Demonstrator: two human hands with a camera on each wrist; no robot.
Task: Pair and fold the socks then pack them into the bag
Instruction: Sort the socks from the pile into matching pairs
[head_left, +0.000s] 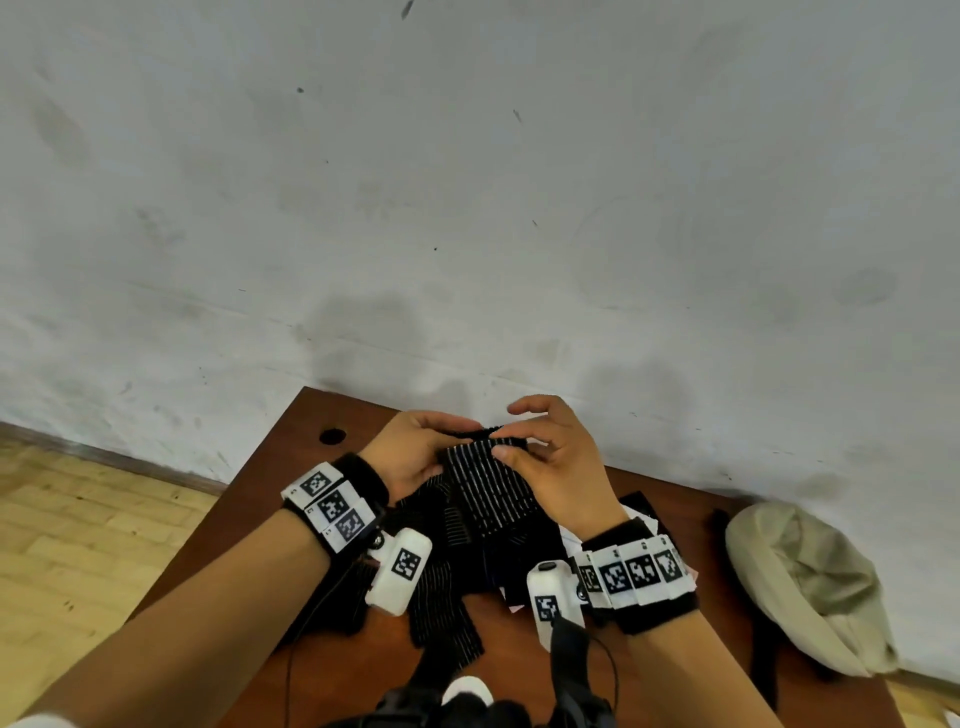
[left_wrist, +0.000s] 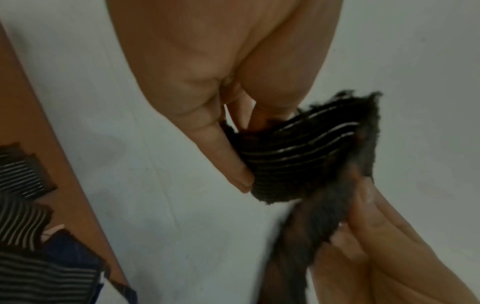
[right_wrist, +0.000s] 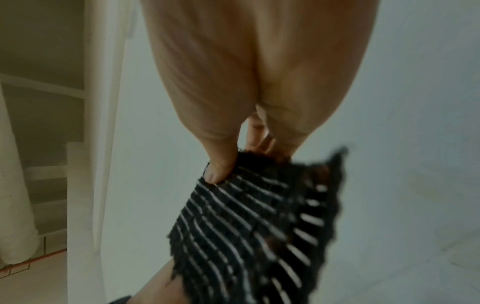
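Observation:
A black sock with thin white stripes (head_left: 488, 488) is held up above the brown table (head_left: 270, 499), close to the wall. My left hand (head_left: 421, 447) pinches its top left edge; the left wrist view shows the thumb pressed on the striped sock (left_wrist: 293, 160). My right hand (head_left: 545, 457) pinches the top right edge, its thumb on the striped sock (right_wrist: 246, 222) in the right wrist view. More black striped socks (head_left: 441, 597) lie in a heap under my hands. A beige cloth bag (head_left: 800, 582) lies slumped at the table's right end.
A grey-white wall (head_left: 467, 208) stands right behind the table. A round cable hole (head_left: 332, 435) sits in the tabletop's far left corner. Wood floor (head_left: 78, 545) shows to the left. A white paper piece (head_left: 576, 545) peeks from under the socks.

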